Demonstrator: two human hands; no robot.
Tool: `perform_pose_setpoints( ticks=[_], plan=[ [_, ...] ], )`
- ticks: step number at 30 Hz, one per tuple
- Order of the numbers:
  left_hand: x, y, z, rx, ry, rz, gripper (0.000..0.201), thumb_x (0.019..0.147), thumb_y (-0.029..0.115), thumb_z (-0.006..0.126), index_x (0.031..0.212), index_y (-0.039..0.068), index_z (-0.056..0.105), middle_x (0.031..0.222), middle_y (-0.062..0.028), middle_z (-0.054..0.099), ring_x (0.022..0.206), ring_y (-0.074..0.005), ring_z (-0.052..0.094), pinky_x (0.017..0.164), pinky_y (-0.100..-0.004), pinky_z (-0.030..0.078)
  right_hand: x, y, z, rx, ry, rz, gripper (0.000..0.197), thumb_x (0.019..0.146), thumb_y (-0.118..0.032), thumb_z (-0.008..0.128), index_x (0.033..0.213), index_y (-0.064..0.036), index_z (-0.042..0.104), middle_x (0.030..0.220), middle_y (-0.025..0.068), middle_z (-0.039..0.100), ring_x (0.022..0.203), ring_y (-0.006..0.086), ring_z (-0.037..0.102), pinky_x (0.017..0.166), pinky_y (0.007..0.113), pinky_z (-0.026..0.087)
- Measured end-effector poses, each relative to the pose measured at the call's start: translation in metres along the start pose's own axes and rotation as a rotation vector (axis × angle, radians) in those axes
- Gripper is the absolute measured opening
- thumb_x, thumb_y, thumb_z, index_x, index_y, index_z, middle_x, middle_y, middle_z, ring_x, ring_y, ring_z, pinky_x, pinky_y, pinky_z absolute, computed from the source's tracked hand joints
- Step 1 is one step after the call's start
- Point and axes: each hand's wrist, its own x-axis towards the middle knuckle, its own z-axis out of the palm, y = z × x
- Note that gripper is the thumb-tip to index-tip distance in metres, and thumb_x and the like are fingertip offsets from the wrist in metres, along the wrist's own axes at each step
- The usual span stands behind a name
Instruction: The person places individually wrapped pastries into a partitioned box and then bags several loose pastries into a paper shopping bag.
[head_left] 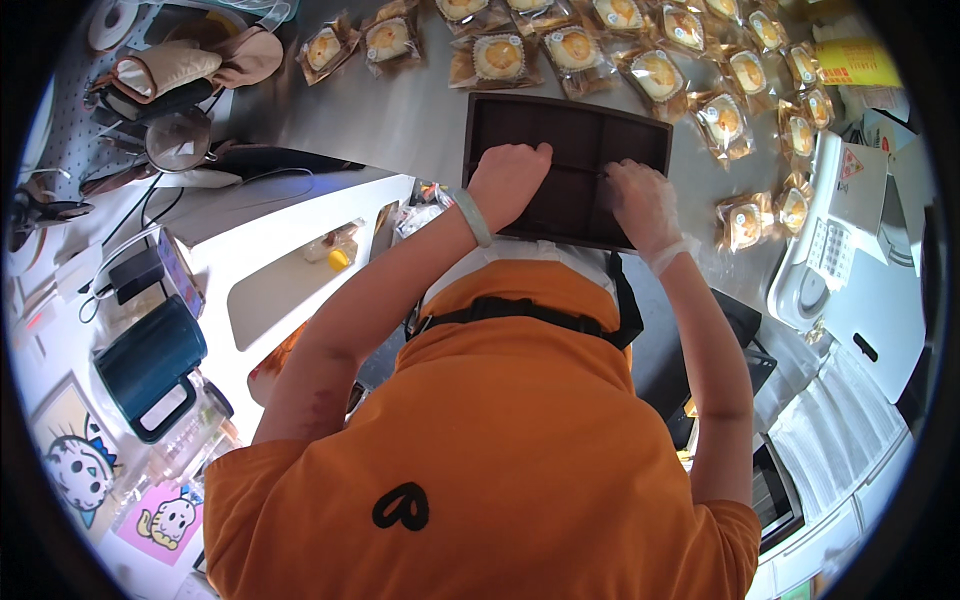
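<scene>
A dark brown box [570, 110] with dividers forming compartments lies in front of me at the near edge of the steel table. My left hand [510, 185] is bare, with a pale bangle at the wrist. It is closed over the left half of the box, its fingertips by the middle divider [575, 168]. Over the right half, my right hand [643, 205] wears a clear plastic glove and curls its fingers downward, slightly blurred. What either hand pinches is hidden. No pastry shows in the visible compartments.
Several wrapped round pastries [500, 57] spread across the far and right parts of the steel table [400, 115]. A white scale [815, 240] stands at the right. Oven mitts [165, 72] and a sieve [178, 140] are far left; a dark teal jug [150, 365] is nearer.
</scene>
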Motion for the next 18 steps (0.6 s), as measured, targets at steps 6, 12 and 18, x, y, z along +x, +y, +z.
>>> perform_pose_setpoints(
  ticks=[6,12,18],
  plan=[
    [-0.005,-0.008,0.006,-0.093,0.03,-0.053,0.009,0.086,0.011,0.058,0.088,0.003,0.054,0.072,-0.0159,0.064,0.072,-0.0339,0.064,0.062,-0.0414,0.051,0.003,0.0,0.006,0.01,-0.049,0.0,0.02,0.076,0.0,0.056,0.092,-0.009,0.064,0.083,0.0083,0.062,0.08,0.0266,0.063,0.072,0.039,0.05],
    [-0.009,-0.01,-0.004,-0.117,0.016,-0.066,0.011,0.085,0.011,0.061,0.091,0.003,0.056,0.073,-0.0159,0.064,0.072,-0.0345,0.064,0.064,-0.0426,0.051,0.007,0.004,0.013,0.01,-0.015,0.009,0.015,0.079,-0.004,0.059,0.092,-0.0094,0.064,0.083,0.0084,0.062,0.079,0.027,0.063,0.071,0.038,0.051],
    [-0.009,-0.02,-0.006,-0.09,-0.001,-0.054,0.009,0.084,0.009,0.061,0.09,0.003,0.058,0.075,-0.0161,0.064,0.073,-0.035,0.064,0.064,-0.0437,0.051,0.007,0.003,0.018,0.064,0.001,0.02,0.011,0.085,-0.01,0.058,0.095,-0.0091,0.062,0.083,0.0092,0.062,0.078,0.0286,0.063,0.07,0.039,0.051]
  ],
)
